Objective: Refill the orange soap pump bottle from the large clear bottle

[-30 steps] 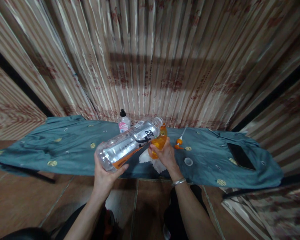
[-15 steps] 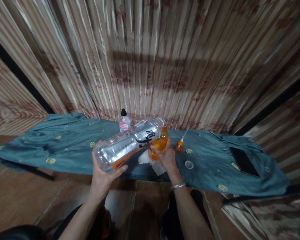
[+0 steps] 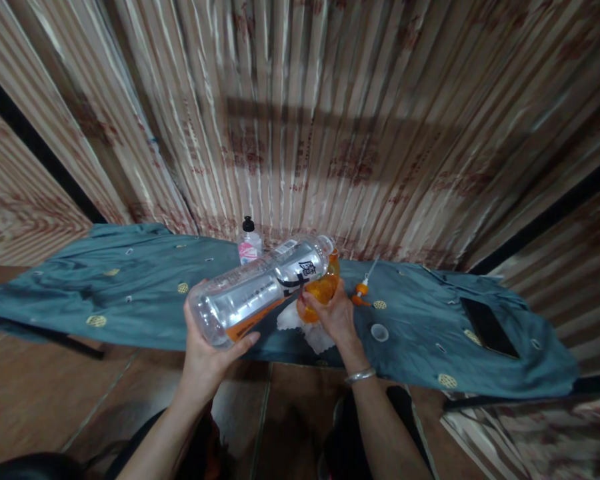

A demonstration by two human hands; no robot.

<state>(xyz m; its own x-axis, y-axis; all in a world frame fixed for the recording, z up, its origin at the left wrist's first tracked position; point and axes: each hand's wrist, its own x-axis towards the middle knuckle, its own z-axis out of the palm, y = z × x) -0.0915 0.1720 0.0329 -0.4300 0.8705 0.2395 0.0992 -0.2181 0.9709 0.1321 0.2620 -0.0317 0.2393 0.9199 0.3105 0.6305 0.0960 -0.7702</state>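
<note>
My left hand (image 3: 213, 360) is wrapped round the lower end of a large clear plastic bottle (image 3: 260, 290) with a silver and orange label. The bottle lies tilted, its open mouth up and to the right over an orange see-through bottle (image 3: 320, 293). Around that orange bottle my right hand (image 3: 333, 310) is closed. A white tissue (image 3: 310, 333) lies beneath it on the cloth. To the right rests an orange pump head (image 3: 361, 291) with a clear tube. Whether liquid flows between the bottles, I cannot make out.
A teal patterned cloth (image 3: 145, 287) covers the narrow table. Behind the hands stands a small bottle with a black cap (image 3: 249, 243). A clear round cap (image 3: 379, 332) and a black phone (image 3: 489, 327) lie to the right. Striped curtains (image 3: 300, 120) hang close at the back.
The clear bottle's mouth has shifted slightly to the right, and the orange bottle tilts a little more to the right. Both hands keep their grip.
</note>
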